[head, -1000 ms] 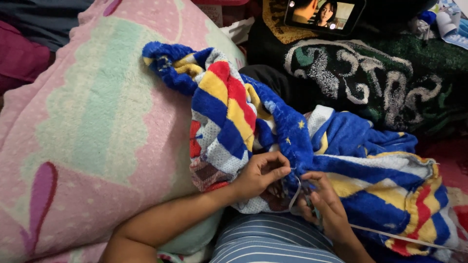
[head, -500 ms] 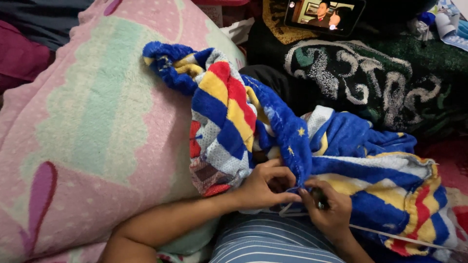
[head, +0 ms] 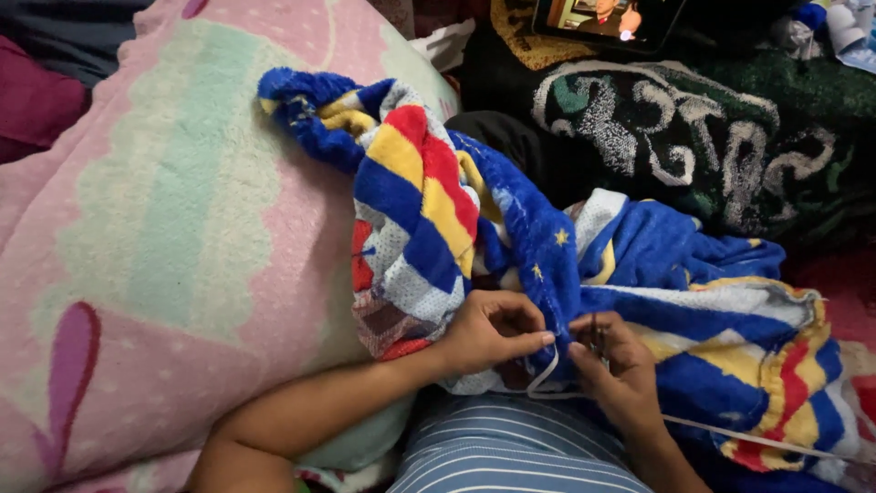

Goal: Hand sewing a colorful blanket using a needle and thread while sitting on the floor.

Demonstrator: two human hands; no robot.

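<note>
The blanket (head: 547, 265) lies on the lap, a cushion (head: 164, 256) left of it, a tablet (head: 607, 20) behind.

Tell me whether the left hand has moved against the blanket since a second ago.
Yes, slightly. The left hand has slid down the blue blanket edge toward the striped shirt, its fingers now pinching beside the right hand and white cord.
</note>
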